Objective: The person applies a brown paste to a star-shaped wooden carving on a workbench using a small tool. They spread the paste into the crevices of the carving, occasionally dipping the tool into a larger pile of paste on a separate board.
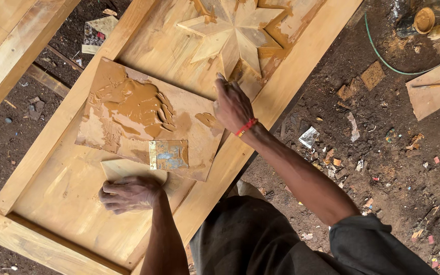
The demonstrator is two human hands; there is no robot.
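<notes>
From here I see my left hand (130,194) lying knuckles-up on the pale wooden door (77,188), fingers curled and pressing down on a light, flat wooden piece (128,168) at the near edge of the board; it rests on that piece rather than gripping it. Just beyond its fingers lies a square metal scraper blade smeared with brown filler (169,154), apart from the hand. The blade sits on a flat rectangular plywood board (123,147) that lies tilted across the door's recessed panel and carries a thick spread of wet brown wood putty (138,104) on its far left part.

My right hand (232,107), with a red thread band at the wrist (246,127), reaches to the far right of the board, fingertips on the lower point of the carved eight-pointed wooden star (235,33) set in the door panel. The fingers look pinched narrow; whether they hold a dab of putty I cannot tell, since the back of the hand hides them.

On the right is dark earth floor scattered with scraps (383,153) and a green hose (383,58).
</notes>
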